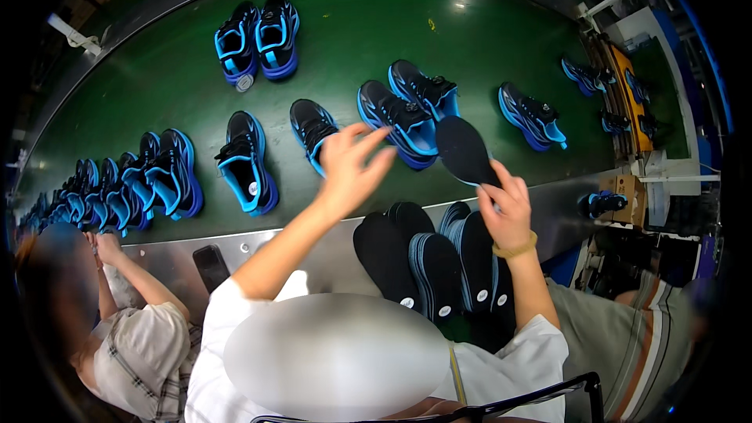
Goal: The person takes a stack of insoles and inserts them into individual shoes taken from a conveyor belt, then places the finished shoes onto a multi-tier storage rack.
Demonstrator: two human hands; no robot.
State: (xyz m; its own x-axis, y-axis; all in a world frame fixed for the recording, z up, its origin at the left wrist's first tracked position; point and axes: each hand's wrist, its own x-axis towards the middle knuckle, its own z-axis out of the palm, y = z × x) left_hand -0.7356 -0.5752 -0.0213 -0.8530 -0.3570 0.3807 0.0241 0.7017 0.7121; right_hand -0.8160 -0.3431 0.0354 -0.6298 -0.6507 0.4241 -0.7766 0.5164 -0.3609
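My right hand (pixel 509 207) grips a black insole (pixel 464 149) by one end, fingers and thumb closed on it. The insole is held up beside a pair of black-and-blue sneakers, the nearer sneaker (pixel 385 113) and the farther sneaker (pixel 419 86), on the green belt. Fingers spread and slightly blurred, my left hand (pixel 352 168) is open over the belt and holds nothing. It partly covers another sneaker (pixel 312 124). Stacks of black insoles (pixel 435 262) with round white labels stand close in front of my body, between my forearms.
A row of sneakers (pixel 172 172) runs along the belt (pixel 352 23) to the left. One sneaker (pixel 529 117) lies to the right; a pair (pixel 257 41) sits farther back. A dark phone (pixel 210 266) rests on the metal edge. Another person (pixel 145 345) works at left.
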